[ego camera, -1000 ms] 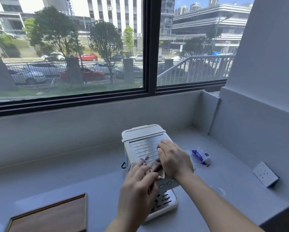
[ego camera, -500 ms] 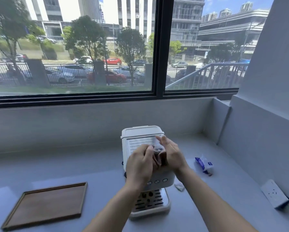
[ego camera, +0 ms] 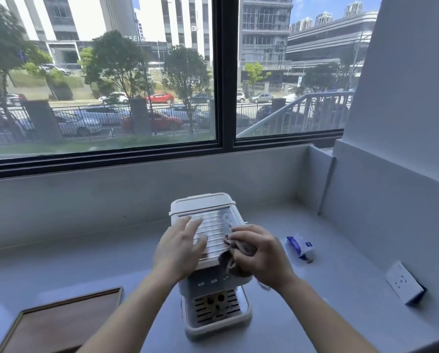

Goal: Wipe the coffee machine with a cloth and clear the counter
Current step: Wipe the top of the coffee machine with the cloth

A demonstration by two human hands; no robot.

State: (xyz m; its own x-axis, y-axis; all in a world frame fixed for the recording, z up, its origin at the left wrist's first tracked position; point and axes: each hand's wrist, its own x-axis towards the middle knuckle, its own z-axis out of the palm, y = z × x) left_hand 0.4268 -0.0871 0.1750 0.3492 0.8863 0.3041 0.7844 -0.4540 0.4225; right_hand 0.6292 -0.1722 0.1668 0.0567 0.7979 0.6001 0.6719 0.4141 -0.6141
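A small white coffee machine (ego camera: 203, 205) stands in the middle of the grey counter (ego camera: 86, 263), with a ribbed top plate and a drip tray at the front. My left hand (ego camera: 177, 248) lies flat on the left of the top plate, fingers spread. My right hand (ego camera: 259, 253) is closed on a crumpled brownish cloth (ego camera: 232, 256) at the plate's front right corner. Part of the cloth is hidden under the hand.
A blue and white wrapper (ego camera: 300, 245) lies on the counter right of the machine. A wooden tray (ego camera: 60, 322) sits at the front left. A white socket block (ego camera: 404, 286) is on the right wall. A window runs behind the counter.
My hands have parted: the left one let go of the cloth and now rests flat on the top plate, while the right one moved to the front right corner with the cloth.
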